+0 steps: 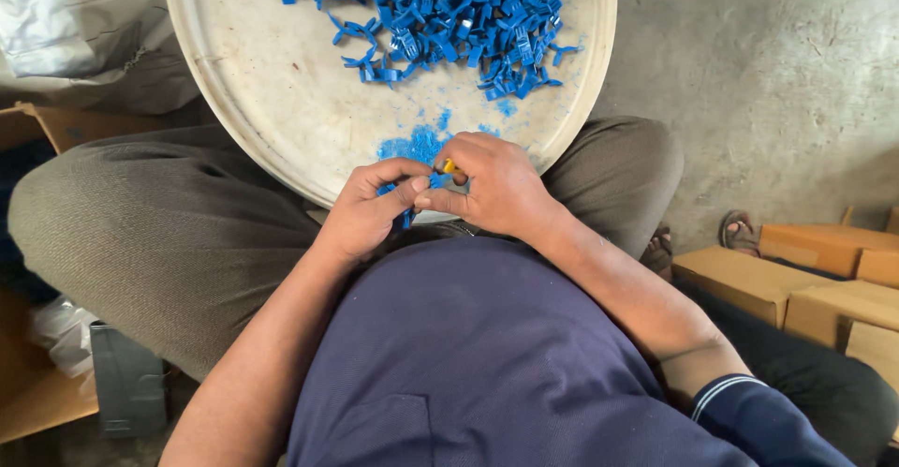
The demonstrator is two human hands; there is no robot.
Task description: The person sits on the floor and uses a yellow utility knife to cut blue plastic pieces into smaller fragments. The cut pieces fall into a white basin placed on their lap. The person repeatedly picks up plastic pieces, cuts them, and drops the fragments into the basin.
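Together, both hands (440,200) on blue clip (436,181)

Off to the right, several brown cardboard boxes (805,284) sit stacked close together on the grey concrete floor (777,83). Just behind them a sandalled foot (740,231) shows, belonging to another person. At the upper left lies a crumpled grey-white plastic sack (80,31). Below it, an open cardboard carton (42,130) runs along the left edge, with a dark grey flat container (129,383) and a bit of white plastic wrap (61,331) near its lower part.
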